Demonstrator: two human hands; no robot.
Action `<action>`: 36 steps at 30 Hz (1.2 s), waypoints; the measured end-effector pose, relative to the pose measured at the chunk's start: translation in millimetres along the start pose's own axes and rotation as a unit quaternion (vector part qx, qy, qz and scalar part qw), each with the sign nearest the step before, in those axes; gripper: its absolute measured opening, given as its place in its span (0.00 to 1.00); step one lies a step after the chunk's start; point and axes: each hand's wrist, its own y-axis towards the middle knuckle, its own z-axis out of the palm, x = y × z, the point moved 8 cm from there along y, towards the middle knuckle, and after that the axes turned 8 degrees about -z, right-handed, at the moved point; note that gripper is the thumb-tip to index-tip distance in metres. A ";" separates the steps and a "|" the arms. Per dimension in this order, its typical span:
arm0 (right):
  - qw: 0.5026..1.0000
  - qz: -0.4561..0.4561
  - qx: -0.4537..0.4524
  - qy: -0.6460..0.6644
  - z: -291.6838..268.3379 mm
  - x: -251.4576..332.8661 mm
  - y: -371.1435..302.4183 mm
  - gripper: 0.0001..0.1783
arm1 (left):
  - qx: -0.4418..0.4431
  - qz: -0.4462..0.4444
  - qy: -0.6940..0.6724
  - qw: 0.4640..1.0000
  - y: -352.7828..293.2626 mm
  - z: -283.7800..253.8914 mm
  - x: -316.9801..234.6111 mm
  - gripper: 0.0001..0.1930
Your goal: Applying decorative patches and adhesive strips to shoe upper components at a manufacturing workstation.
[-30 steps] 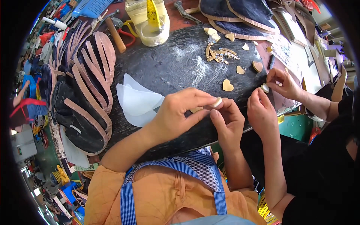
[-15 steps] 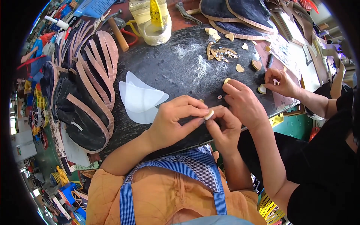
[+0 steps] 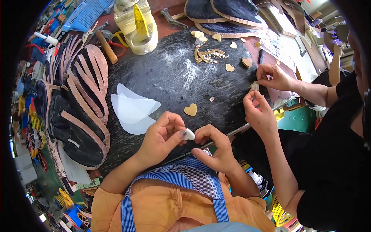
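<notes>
My left hand (image 3: 164, 133) pinches a small white piece (image 3: 188, 134) between thumb and fingers; part of its outline is hidden, so its exact shape is unclear. Beside it, my right hand (image 3: 216, 149) has its thumb and fingers apart and grips nothing visible. Its curled fingertips come close to the white piece; I cannot tell whether they touch. Just beyond my hands, a flat tan heart-shaped piece (image 3: 190, 110) lies on the black worktop (image 3: 166, 89). Translucent white curved sheets (image 3: 133, 110) overlap left of my left hand.
At the right, a co-worker's two hands (image 3: 264, 112) hold a small pale piece (image 3: 254, 86). Several tan hearts (image 3: 230, 67) and jewelled trim (image 3: 210, 55) lie farther back. Black strapped pieces with pink edging (image 3: 83, 112) fill the left side. A glue pot (image 3: 143, 40) stands behind.
My hands have drawn apart and nearer my body; the white piece stays in my left hand. The tan heart now shows uncovered. The co-worker's nearer hand has moved right, to the other hand.
</notes>
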 end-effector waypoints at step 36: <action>0.993 0.077 -0.065 0.060 -2.1 -28.8 -9.1 0.07 | 0.010 0.240 0.390 0.889 -17.9 26.5 -27.6 0.30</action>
